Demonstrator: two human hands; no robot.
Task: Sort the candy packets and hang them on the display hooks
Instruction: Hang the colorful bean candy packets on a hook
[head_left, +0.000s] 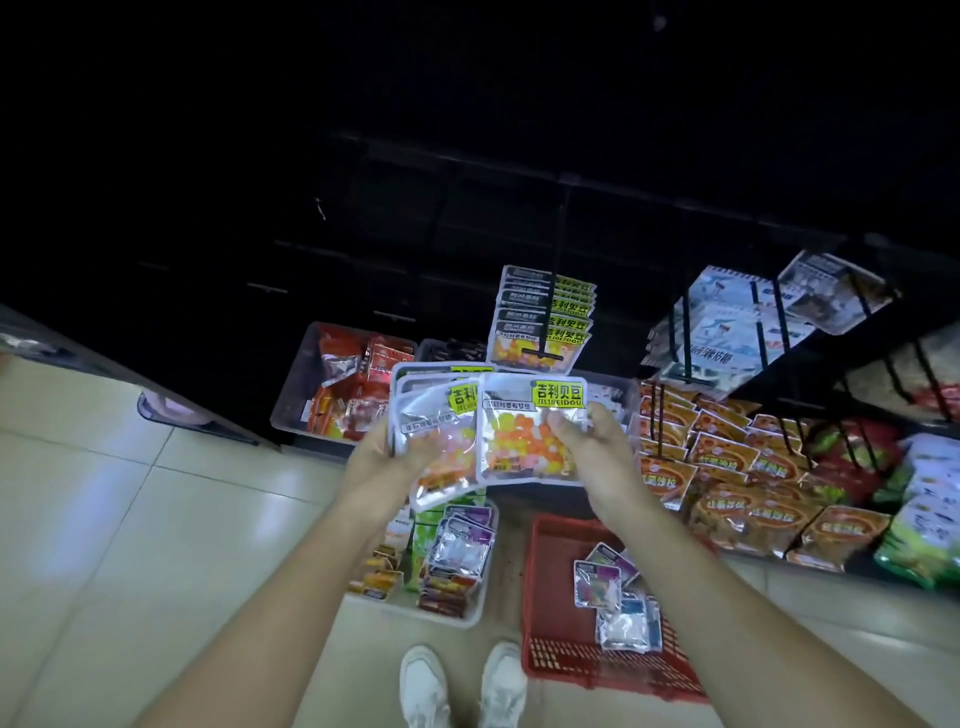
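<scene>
both arms reach forward, left hand (387, 447) and right hand (587, 441) curled, gripping.

hung packets (540, 325) crowd hook (551, 291) | floor tiles (130, 519) left: open

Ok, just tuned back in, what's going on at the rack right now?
A person stands at a display rack sorting candy packets. The left hand grips a fanned stack of packets, and the right hand pinches the front packet by its right edge; it is not yet on a hook. Matching hanging packets already fill one hook just above. On the floor, a red basket holds a few loose packets and a white tray holds mixed ones.
</scene>
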